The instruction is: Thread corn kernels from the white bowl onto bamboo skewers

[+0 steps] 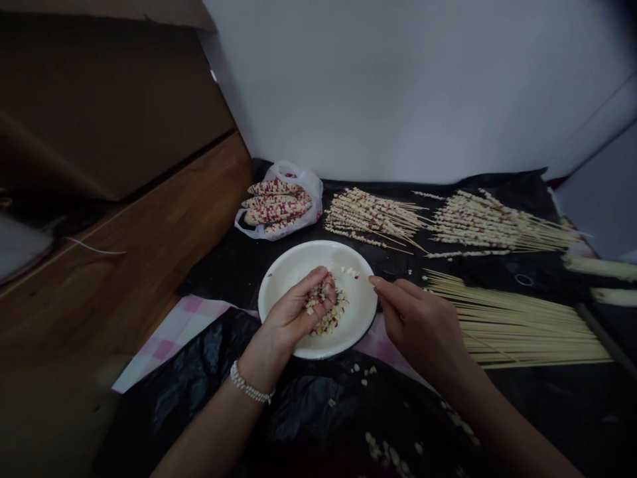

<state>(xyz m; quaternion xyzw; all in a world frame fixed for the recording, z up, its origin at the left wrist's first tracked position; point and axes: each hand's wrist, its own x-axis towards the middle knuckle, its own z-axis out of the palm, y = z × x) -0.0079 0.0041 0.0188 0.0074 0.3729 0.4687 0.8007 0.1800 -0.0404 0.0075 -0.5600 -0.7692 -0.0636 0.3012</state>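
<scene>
Cupped over a white bowl (269,272), my left hand (293,309) holds a small heap of corn kernels (312,302) in its palm, fingers curled around them. More loose kernels (336,322), cream and dark red, lie in the bowl below. My right hand (423,322), at the bowl's right rim, is closed in a pinch on a thin skewer (351,271). A few kernels are threaded near its tip, which points left toward my left hand. Most of the skewer is hidden behind my fingers.
Behind the bowl, a plastic bag (311,186) holds speckled corn cobs (276,211). Two piles of kernel-covered skewers (371,216) (478,222) lie at the back right. Bare skewers (527,325) fan out at right, near stripped cobs (607,267). Stray kernels (388,455) dot the black plastic sheet (308,411).
</scene>
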